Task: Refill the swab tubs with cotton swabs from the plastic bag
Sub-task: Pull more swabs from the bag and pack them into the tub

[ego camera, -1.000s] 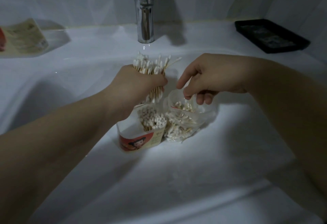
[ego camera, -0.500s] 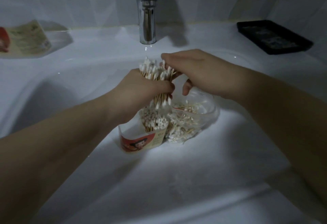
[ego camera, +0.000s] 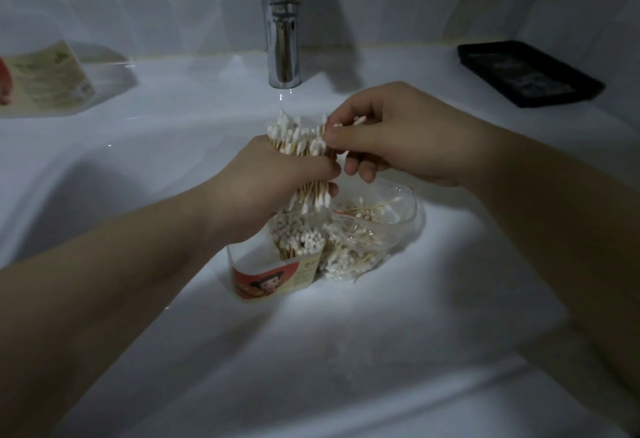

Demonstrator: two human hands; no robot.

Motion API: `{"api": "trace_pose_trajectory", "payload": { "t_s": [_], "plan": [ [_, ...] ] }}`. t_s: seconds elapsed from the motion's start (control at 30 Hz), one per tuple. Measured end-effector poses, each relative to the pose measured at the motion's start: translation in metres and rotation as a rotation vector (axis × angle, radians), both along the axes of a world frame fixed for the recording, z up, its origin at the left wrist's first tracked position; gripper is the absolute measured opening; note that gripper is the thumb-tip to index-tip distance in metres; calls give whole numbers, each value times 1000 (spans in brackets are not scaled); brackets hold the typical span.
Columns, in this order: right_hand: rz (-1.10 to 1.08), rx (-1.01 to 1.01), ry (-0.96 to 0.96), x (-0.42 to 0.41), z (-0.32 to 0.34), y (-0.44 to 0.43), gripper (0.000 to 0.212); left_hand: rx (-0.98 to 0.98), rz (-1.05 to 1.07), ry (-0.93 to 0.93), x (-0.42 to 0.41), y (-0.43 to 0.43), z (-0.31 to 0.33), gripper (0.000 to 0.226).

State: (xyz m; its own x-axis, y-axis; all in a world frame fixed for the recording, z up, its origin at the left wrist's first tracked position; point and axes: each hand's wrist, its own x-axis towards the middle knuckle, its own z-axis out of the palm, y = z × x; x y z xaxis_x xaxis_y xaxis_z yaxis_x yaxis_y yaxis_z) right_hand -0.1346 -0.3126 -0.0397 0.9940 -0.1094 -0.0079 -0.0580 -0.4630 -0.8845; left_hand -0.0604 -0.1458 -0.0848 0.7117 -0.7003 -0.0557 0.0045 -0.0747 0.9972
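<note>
— Left hand (ego camera: 277, 178) first: what's it got?
— Its fist is wrapped round a thick bundle of swabs (ego camera: 298, 140), held upright right over the tub (ego camera: 263, 278).
— And the right hand (ego camera: 398, 136)?
— Thumb and forefinger pinch a few swabs at the bundle's top, with the other fingers curled under.
— Where's the bag (ego camera: 374, 230)?
— It lies open against the tub's right side, with loose swabs inside. More swabs stand in the tub.
— What's underneath?
— A white sink (ego camera: 346, 351) in a dim room, with a lit patch round the tub. A chrome tap (ego camera: 282, 39) rises behind, against white tiles (ego camera: 138, 5). A black tray (ego camera: 530, 74) sits on the right ledge and a labelled pack (ego camera: 45, 81) at far left.
</note>
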Motion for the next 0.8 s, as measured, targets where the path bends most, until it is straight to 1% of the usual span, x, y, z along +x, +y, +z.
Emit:
{"api": "trace_pose_trajectory", "payload": {
  "t_s": [0.17,0.3,0.4,0.47,0.6,0.63,0.67,0.77,0.8],
  "plan": [
    [-29,119,-22,3,0,-2,6,-34,43,27,-2,-1,1,24],
    [-38,77,-20,1,3,-4,6,-42,38,96,-4,-2,0,16],
    [-38,53,-32,0,2,-4,4,-43,19,108,-5,-1,1,16],
    [-45,41,-44,0,0,-2,4,-27,3,97,-5,-1,1,19],
    [-105,58,-76,3,-4,3,10,13,22,99,-3,-1,1,36],
    [-125,75,-84,4,-5,5,12,14,15,99,-3,-1,2,35],
    [-142,56,-89,6,-6,7,19,9,-2,101,-2,-1,2,31],
    [-117,-184,-49,4,-5,20,44,-30,-97,121,-4,0,5,19],
    [-81,-212,-30,3,-5,24,49,-40,-123,112,-6,1,5,17]
  ]
}}
